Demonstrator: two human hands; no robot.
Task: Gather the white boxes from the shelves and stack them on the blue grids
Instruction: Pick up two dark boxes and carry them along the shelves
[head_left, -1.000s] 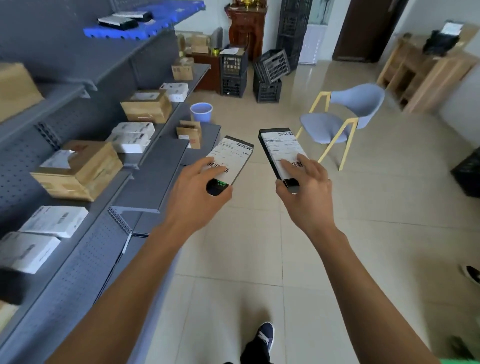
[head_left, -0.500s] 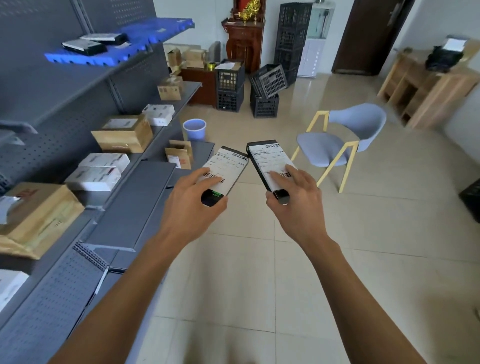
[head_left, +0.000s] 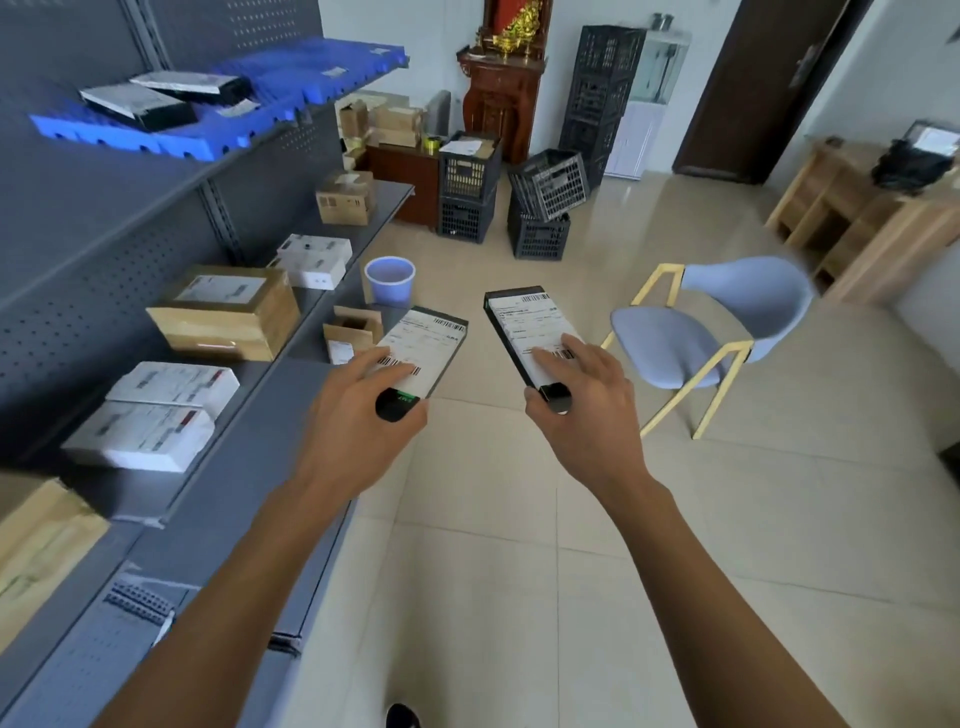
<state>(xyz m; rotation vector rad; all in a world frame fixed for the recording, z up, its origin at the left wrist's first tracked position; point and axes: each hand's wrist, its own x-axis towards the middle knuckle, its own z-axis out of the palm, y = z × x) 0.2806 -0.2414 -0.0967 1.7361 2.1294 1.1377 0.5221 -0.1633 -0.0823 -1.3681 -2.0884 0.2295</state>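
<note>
Each hand carries a flat dark box with a white shipping label on top, held out over the tiled floor beside the grey shelves (head_left: 130, 218). The left hand (head_left: 358, 421) grips the left box (head_left: 423, 351) at its near end, thumb under and fingers curled over the label; the right hand (head_left: 587, 410) pinches the right box (head_left: 530, 332) the same way. The two boxes are near each other but apart. On the top shelf lie the blue grids (head_left: 291, 88), with two dark boxes (head_left: 156, 98) already resting on them. Lower shelves hold white boxes (head_left: 156, 415) — a stacked pair close by, another pair (head_left: 314, 260) farther along — among brown cartons (head_left: 228, 312). Beyond stand a blue bucket (head_left: 389, 280), black crates (head_left: 540, 208) and a blue chair (head_left: 717, 327).
</note>
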